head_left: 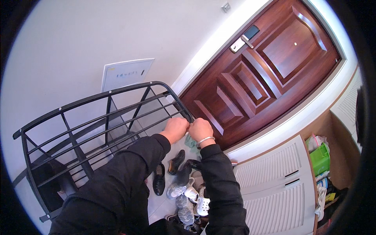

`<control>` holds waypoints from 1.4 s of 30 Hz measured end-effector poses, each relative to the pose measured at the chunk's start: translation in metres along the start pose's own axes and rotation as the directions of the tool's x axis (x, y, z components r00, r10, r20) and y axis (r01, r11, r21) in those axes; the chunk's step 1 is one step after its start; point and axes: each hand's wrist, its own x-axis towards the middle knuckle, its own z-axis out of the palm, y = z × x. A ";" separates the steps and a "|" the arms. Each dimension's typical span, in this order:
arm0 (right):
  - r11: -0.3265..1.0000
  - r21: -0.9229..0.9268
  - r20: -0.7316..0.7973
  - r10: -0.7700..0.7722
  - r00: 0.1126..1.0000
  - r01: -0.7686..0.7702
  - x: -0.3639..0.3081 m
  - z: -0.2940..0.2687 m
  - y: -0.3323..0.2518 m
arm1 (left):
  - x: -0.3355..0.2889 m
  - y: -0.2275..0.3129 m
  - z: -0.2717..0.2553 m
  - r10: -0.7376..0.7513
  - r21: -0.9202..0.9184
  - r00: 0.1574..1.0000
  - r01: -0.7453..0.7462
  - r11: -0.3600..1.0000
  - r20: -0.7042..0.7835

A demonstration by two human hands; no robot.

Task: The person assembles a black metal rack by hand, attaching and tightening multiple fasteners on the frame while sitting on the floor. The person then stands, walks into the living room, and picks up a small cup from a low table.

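Door: we have the dark red-brown door (258, 74) beyond our hands, to their right.
Cabinet: its white louvred doors (270, 180) stand to the right of and nearer than our hands.
Rack: the black metal rack (107, 119) stretches away left from our hands; the corner where its top rail bends down ends right at them.
Wall panel: a pale rectangular panel (127, 74) sits beyond and left of our hands, behind the rack.
Bag: a bright green bag (320, 158) lies in the open cabinet, far right of our hands.
Shoes: a black loafer (159, 182) and a white clog (203, 203) lie on the floor below our hands.
Hands: our left hand (176, 128) and right hand (201, 129) meet at the rail's end, fingers bent inward; the fingertips are hidden, so we cannot tell what they grasp.
Bracelet: a silvery bracelet (206, 139) circles our right wrist.
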 end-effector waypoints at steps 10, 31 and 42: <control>0.610 -0.065 -0.228 -0.780 0.583 0.790 0.005 -0.037 0.054 | 0.002 -0.004 0.001 0.092 -0.008 0.996 -0.092 0.996 0.018; 0.302 -0.312 0.110 -0.930 0.350 0.901 0.030 -0.021 0.050 | 0.002 -0.004 -0.006 0.139 -0.029 0.990 -0.138 0.990 0.012; 0.310 -0.207 0.014 -0.947 0.320 0.928 0.035 -0.024 0.070 | 0.005 -0.002 -0.010 0.257 -0.013 0.966 -0.257 0.966 0.022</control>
